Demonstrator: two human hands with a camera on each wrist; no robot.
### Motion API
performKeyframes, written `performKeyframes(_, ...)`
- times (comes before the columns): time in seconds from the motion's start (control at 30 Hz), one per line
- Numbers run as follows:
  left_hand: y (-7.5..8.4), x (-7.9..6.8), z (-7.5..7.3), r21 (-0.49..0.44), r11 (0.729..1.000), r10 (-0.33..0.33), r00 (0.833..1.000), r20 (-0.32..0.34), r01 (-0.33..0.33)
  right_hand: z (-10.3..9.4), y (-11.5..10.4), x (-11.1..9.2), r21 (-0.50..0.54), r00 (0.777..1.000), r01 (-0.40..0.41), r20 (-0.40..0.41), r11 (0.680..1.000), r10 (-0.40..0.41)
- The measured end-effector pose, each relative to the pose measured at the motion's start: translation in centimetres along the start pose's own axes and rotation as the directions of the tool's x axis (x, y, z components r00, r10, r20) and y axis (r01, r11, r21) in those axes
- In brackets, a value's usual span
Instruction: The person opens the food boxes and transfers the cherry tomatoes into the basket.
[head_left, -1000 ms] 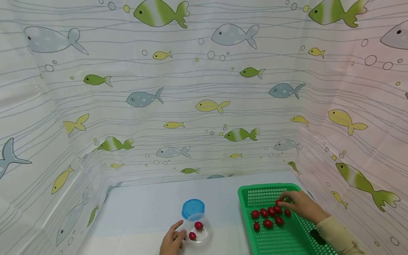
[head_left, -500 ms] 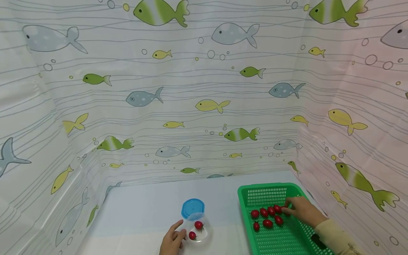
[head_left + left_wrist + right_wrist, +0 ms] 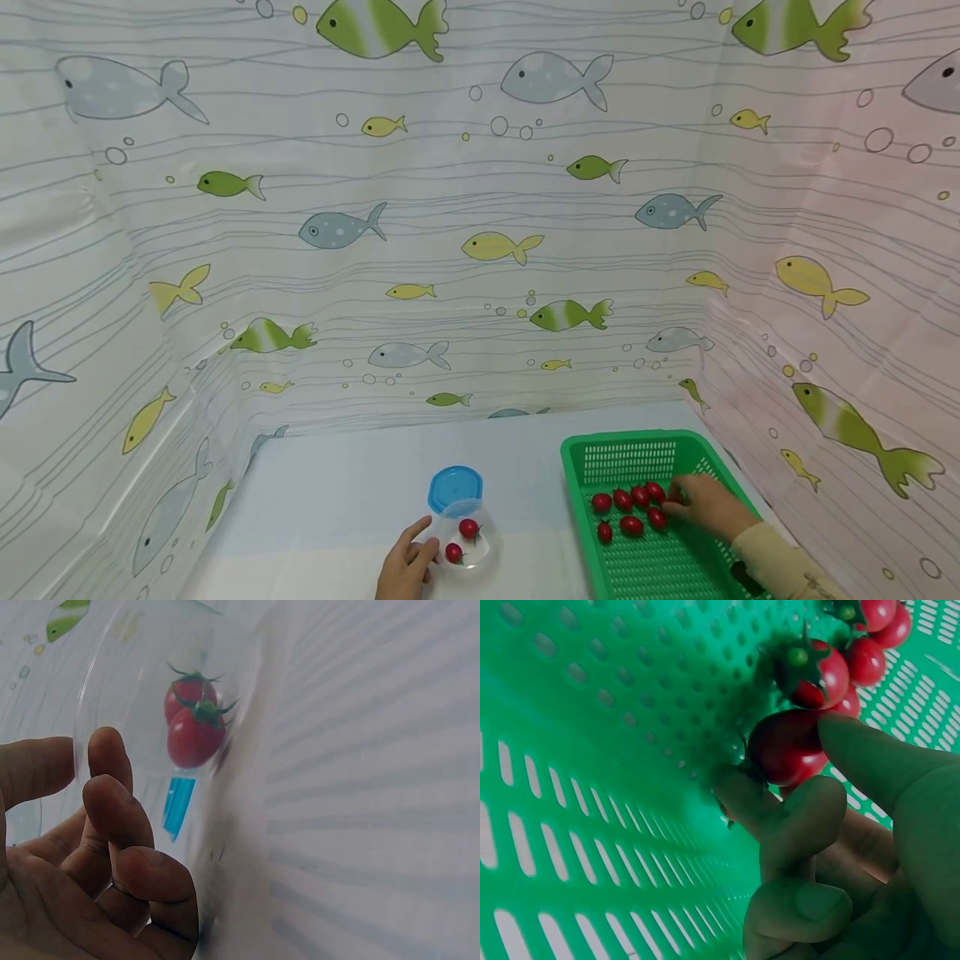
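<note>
In the head view, my right hand (image 3: 705, 504) reaches into the green basket (image 3: 573, 467). Between thumb and index finger it pinches a red cherry tomato (image 3: 787, 746), best seen in the right wrist view. Several other cherry tomatoes (image 3: 632, 526) lie in the basket just left of that hand. My left hand (image 3: 407, 562) is beside a clear round plastic container (image 3: 480, 557), fingers relaxed, fingertips close against its wall; firm contact cannot be told. Two cherry tomatoes (image 3: 196, 739) with green stems lie inside the container.
Behind the clear container lies a blue lid (image 3: 455, 487), partly overlapped by its rim. The white tabletop (image 3: 337, 492) is enclosed by a fish-patterned sheet (image 3: 480, 192) at the back and sides. The basket's slotted walls surround the right hand.
Within the basket, my right hand has moved nearer and lower, from the back tomatoes to the one at the right end. The left hand and the container stay in place.
</note>
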State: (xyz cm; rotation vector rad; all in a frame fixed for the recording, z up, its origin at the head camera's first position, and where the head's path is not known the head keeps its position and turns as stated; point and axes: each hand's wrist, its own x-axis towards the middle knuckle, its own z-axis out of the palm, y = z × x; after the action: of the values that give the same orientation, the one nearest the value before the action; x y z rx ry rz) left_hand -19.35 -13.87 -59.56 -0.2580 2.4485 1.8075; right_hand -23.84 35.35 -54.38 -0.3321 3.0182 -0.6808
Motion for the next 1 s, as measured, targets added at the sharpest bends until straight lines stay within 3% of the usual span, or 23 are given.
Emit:
performKeyframes(0.17,0.0,0.1,0.0,0.012,1.0,0.017,1.0,0.005,-0.017,0.2,0.1,0.1,0.0,1.0,-0.019,0.003,1.0,0.019)
performKeyframes(0.4,0.0,0.2,-0.2,0.002,1.0,0.016,1.0,0.018,-0.016,0.2,0.5,0.1,0.005,0.999,0.032,-0.01,0.999,-0.032)
performKeyframes(0.63,-0.2,0.2,-0.2,0.001,1.0,0.025,0.999,0.025,-0.025,-0.2,0.2,0.5,0.029,1.0,-0.025,-0.014,0.999,0.025)
performKeyframes(1.0,-0.1,0.0,-0.1,0.006,1.0,0.009,1.0,0.015,-0.009,-1.0,-1.9,0.8,0.028,0.982,0.166,-0.094,0.986,-0.163)
